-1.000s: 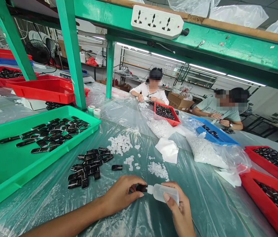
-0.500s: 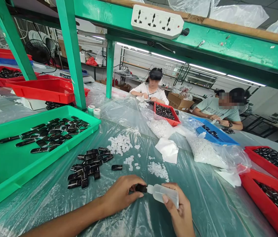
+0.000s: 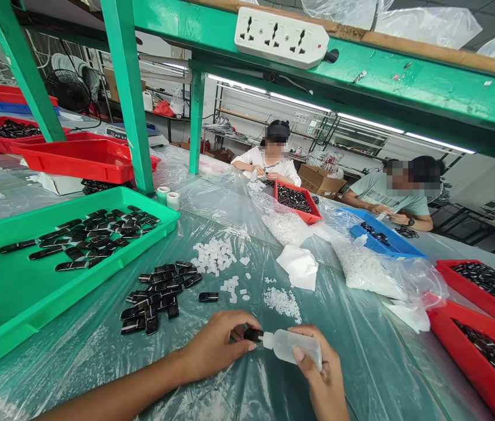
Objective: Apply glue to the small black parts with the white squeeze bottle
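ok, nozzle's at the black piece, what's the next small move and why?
Probably a light squeeze of the bottle with the right hand. Its nozzle tip meets the small black piece pinched in the left hand, and both hands look lined up, so nothing seems to need repositioning first.

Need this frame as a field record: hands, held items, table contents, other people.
left hand: left hand pinches a small black part
right hand: right hand grips a squeeze bottle, nozzle at that part
near hands: black parts pile; white pieces; white cloth
left side: green tray holding more black parts
right side: red trays of black parts; clear bags of white pieces
surface: plastic-covered table
others: co-worker in white, co-worker in pale green, seated across
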### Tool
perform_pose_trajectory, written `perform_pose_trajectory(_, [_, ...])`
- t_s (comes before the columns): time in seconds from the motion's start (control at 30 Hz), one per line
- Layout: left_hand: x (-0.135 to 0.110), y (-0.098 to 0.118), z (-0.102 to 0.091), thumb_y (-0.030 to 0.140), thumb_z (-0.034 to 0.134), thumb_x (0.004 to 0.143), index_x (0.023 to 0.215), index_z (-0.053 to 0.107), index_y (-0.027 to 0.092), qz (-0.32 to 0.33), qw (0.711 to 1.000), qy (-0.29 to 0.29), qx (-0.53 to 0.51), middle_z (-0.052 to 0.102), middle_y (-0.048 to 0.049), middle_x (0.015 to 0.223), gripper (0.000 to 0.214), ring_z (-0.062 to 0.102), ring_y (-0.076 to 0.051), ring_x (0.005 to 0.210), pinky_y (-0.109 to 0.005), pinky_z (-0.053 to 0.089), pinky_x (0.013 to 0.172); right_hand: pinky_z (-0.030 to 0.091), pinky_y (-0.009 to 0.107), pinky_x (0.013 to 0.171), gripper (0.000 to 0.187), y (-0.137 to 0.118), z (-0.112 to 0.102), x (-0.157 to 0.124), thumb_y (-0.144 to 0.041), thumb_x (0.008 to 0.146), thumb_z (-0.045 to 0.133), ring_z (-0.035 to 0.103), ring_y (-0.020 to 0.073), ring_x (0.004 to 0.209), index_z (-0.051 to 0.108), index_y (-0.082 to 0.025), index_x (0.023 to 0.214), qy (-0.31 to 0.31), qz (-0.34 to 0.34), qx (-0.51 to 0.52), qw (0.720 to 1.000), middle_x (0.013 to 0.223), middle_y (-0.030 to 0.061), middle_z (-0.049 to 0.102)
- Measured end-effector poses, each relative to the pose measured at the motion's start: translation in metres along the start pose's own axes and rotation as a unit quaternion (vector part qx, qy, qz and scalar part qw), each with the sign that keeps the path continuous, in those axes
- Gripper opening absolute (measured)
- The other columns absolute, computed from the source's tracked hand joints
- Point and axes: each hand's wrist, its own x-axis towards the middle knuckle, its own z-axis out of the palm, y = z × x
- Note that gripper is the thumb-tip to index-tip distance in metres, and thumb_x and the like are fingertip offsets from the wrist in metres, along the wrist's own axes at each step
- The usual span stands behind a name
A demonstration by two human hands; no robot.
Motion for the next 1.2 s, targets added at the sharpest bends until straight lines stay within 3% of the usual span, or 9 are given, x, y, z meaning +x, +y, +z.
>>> perform_pose_trajectory(0.13, [0.0000, -0.0017, 0.0012, 0.023, 0.057, 0.081, 0.100, 0.061, 0.021, -0.033, 0.997, -0.015, -0.075, 0.063, -0.0033, 0.095, 0.020, 0.058, -0.017, 0.079, -0.024, 0.045, 0.066, 0.044, 0.025, 0.055, 0.033, -0.0004, -0.0003, 0.0030, -0.052, 0.071, 0.058, 0.053, 0.0186, 0.062, 0.061, -0.020, 0.080, 0.019, 0.040, 0.046, 0.998, 0.070, 0.0030, 0.058])
perform_pose_trajectory(0.33, [-0.0003, -0.0038, 0.0020, 0.024, 0.057, 0.081, 0.101, 0.061, 0.019, -0.044, 0.993, -0.015, -0.106, 0.063, -0.0034, 0.088, 0.021, 0.058, -0.016, 0.077, -0.024, 0.045, 0.067, 0.045, 0.025, 0.055, 0.034, -0.0032, -0.0002, 0.0029, -0.052, 0.069, 0.059, 0.053, 0.0187, 0.062, 0.061, -0.021, 0.080, 0.016, 0.052, 0.059, 0.997, 0.070, 0.0026, 0.058])
perform_pose_trajectory(0.6, [0.0004, -0.0027, 0.0018, 0.018, 0.059, 0.079, 0.097, 0.063, 0.021, 0.002, 0.999, 0.004, -0.047, 0.063, -0.0025, 0.096, 0.020, 0.058, -0.017, 0.083, -0.024, 0.045, 0.071, 0.040, 0.022, 0.050, 0.029, 0.0002, 0.0033, -0.0021, -0.047, 0.070, 0.061, 0.052, 0.0159, 0.057, 0.062, -0.020, 0.080, 0.023, -0.004, 0.025, 0.999, 0.068, 0.0017, 0.059])
perform_pose_trajectory(0.8, [0.0003, 0.0004, 0.0003, 0.015, 0.060, 0.078, 0.097, 0.064, 0.022, 0.015, 1.000, 0.012, -0.006, 0.063, -0.0012, 0.093, 0.021, 0.057, -0.016, 0.082, -0.023, 0.044, 0.070, 0.039, 0.022, 0.052, 0.027, 0.0013, 0.0043, -0.0031, -0.046, 0.071, 0.061, 0.051, 0.0153, 0.059, 0.061, -0.021, 0.081, 0.004, 0.005, 0.033, 0.999, 0.071, 0.0013, 0.059])
perform_pose_trajectory(1.2, [-0.0019, -0.0008, 0.0004, 0.018, 0.060, 0.079, 0.096, 0.062, 0.023, 0.023, 0.999, 0.014, 0.034, 0.062, -0.0001, 0.088, 0.018, 0.054, -0.014, 0.074, -0.021, 0.040, 0.062, 0.042, 0.021, 0.053, 0.027, 0.0003, 0.0050, -0.0049, -0.045, 0.073, 0.061, 0.054, 0.0153, 0.061, 0.060, -0.021, 0.085, 0.023, -0.010, 0.011, 1.000, 0.073, 0.0012, 0.058])
